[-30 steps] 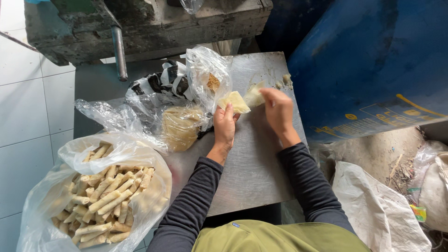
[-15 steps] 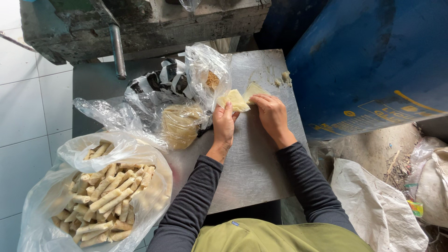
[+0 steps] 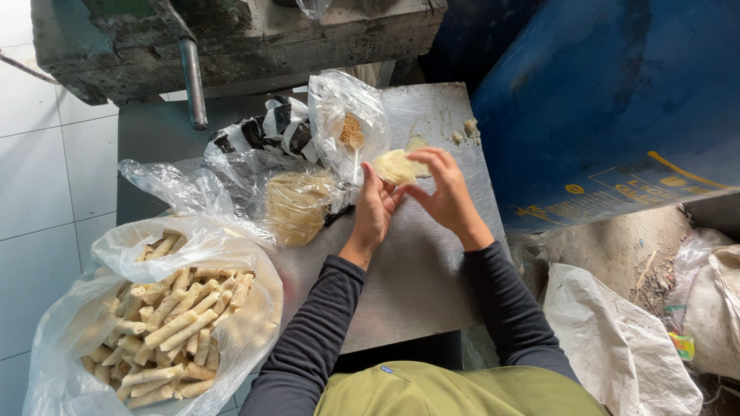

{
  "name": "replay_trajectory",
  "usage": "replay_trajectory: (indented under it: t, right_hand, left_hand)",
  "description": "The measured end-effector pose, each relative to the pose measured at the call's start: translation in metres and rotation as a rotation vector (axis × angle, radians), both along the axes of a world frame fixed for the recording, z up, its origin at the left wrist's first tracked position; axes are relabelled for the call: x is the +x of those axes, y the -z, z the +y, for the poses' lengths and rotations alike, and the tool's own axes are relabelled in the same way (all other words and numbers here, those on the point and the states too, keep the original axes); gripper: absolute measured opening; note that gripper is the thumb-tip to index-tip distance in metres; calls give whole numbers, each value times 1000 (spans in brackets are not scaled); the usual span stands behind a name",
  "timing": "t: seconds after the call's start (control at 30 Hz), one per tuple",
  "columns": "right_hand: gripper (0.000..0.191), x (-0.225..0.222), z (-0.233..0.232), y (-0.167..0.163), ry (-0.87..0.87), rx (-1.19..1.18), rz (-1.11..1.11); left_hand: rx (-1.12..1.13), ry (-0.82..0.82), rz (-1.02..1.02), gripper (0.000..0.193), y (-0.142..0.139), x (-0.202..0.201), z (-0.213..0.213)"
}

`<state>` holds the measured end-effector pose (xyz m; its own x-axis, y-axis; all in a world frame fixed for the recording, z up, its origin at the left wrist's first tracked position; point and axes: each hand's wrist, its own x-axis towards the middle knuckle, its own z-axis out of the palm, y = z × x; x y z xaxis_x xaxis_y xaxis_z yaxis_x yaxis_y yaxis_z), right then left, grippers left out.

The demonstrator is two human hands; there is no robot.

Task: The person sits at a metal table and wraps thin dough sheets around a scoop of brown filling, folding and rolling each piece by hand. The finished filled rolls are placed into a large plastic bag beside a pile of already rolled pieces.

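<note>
Holding a pale wrapper sheet (image 3: 398, 166) up over the far part of the metal table (image 3: 416, 285), both my hands worked it in the head view. My left hand (image 3: 375, 209) had thumb and fingers pinched on its near-left edge. My right hand (image 3: 445, 191) curled over from the right, fingertips gripping the sheet's far edge, other fingers spread loose. Wrapper sat between both hands, lifted off the table. Just left of it stood an open clear bag with crumbly filling (image 3: 351, 131). Near-left of that lay a stack of wrappers in plastic (image 3: 297, 204). A black-and-white bag (image 3: 262, 132) was farther left. Big plastic-lined basket of finished rolls (image 3: 166, 316) sat at near left, well apart from my hands. Dough scraps (image 3: 466, 129) lay on the table's far right corner. Blue barrel (image 3: 609, 108) was on the right.
</note>
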<state>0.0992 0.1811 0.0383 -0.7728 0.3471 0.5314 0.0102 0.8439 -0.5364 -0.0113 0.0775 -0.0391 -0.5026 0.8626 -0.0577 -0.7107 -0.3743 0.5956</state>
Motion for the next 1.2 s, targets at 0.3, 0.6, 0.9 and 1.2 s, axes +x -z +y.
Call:
replay_trajectory:
  t: [0.3,0.6,0.9,1.2]
  right_hand:
    - [12,1,11,37,-6,-751,1]
    - [24,13,51,41,98,-1614,253]
    - [15,3,33,33,305,47,14]
    - [16,3,13,21,237,134,-142]
  left_hand:
    - [-104,24,197,55,1,0,3]
    - [-282,-110,267,25,5,3,6]
    - [-288,-197,218,26,15,-1,10]
    - [-283,-226,220,24,13,-3,8]
